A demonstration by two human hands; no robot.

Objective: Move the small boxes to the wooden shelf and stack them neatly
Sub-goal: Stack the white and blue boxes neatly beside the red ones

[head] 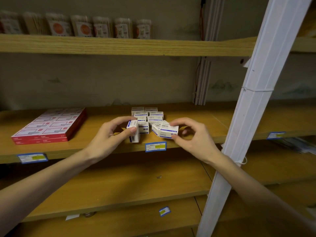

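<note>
Small boxes (147, 117), white with blue print, sit in a loose group near the front middle of the wooden shelf (196, 120), some already in two layers at the back. You hold one more in each hand, just in front of this group.

What could go wrong from here, in my judgement: the box in your left hand (109, 134) stands on its narrow end at the front of the shelf, so if you let it go like this it can tip over, or fall off the edge. The box in your right hand (191, 135) is turned at an angle and touches a neighbour box, also crooked; if you push it in, it can knock the rows behind out of line. The white post (253, 106) is near your right forearm, so a wide move of the elbow may hit it.

Your left hand comes from lower left, thumb on the near face and fingers curled over the top of the upright box (133, 131); the grip is closed on it. Your right hand comes from lower right and pinches the angled box (168, 131) between thumb below and fingertips above, also a closed grip. Red packs (49, 125) lie well apart on the left.
</note>
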